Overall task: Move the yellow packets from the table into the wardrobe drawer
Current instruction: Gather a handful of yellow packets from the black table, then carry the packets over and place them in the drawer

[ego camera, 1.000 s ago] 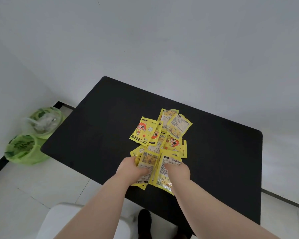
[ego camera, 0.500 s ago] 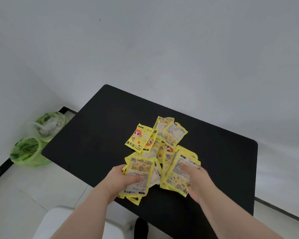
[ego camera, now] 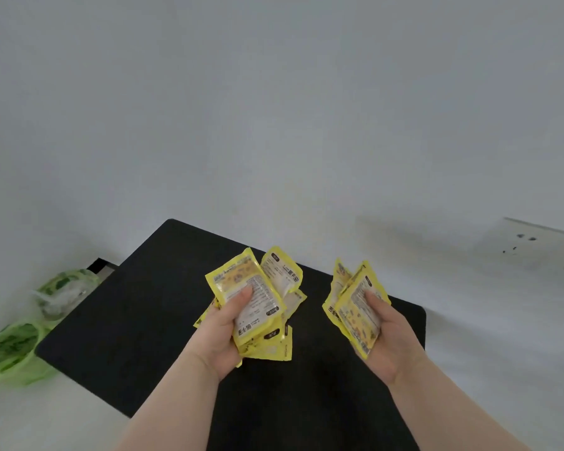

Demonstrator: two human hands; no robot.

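The left hand (ego camera: 223, 333) is gripping a bunch of yellow packets (ego camera: 251, 288) above the middle of the black table (ego camera: 127, 320), thumb pressing on top, fingers hidden underneath. The right hand (ego camera: 385, 343) is pinching a second bunch (ego camera: 355, 307) the same way, nearer the right edge. They are looking light, bendy and slippery, so squeezing each bunch's middle is probably safest. Green bags (ego camera: 17, 353) are sitting past the left edge.

Nothing I can read for certain. On the left packets (ego camera: 254, 297), a white panel of fine print, too small for me, and a row of bold dark characters near the lower edge, blurred. On the right packets (ego camera: 358, 310), similar bold characters at the left edge, equally blurred.
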